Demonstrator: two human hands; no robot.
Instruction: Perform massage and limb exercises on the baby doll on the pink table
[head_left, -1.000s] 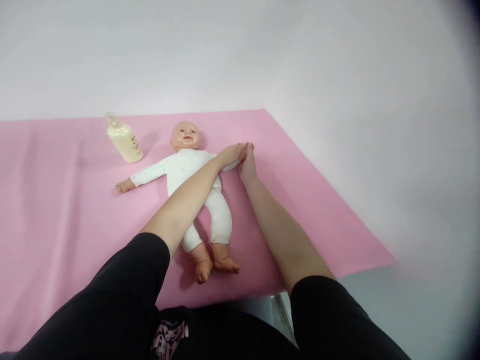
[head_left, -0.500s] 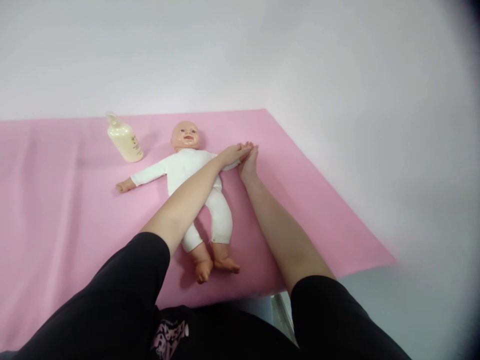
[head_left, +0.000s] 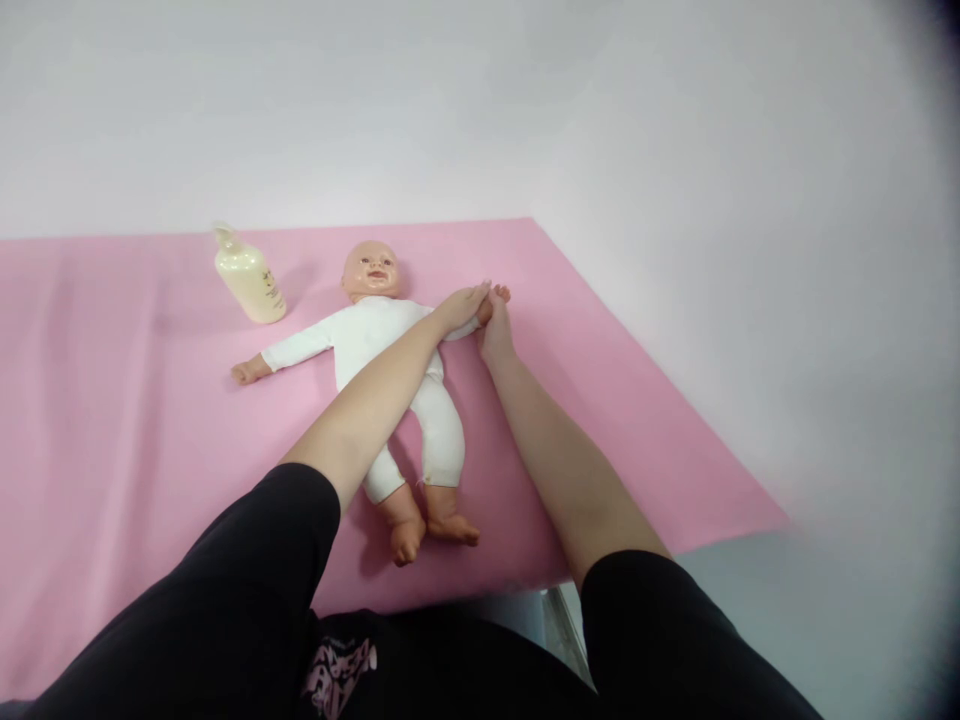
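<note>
Both hands meet at the doll's [head_left: 390, 350] outstretched arm on the right side of the picture. The left hand [head_left: 461, 307] reaches across the doll's chest and lies flat along that arm, fingers straight and pressed together on the white sleeve, so it's resting on it more than gripping. The right hand [head_left: 495, 330] comes up from below and closes around the end of the same arm, right where the doll's little hand pokes out past the fingers. How tight that hold is, I honestly can't tell from this angle.

The doll is on its back on a pink sheet [head_left: 112, 420], head toward the far wall, in a white one-piece suit. Its other arm sticks straight out to the left and its bare feet point back toward the person, with the ankles close together.

A cream bottle [head_left: 247, 278] with a pump top stands tilted on the sheet, up and to the left of the doll's head, apart from it. Black sleeves cover the person's upper arms at the bottom of the view.
</note>
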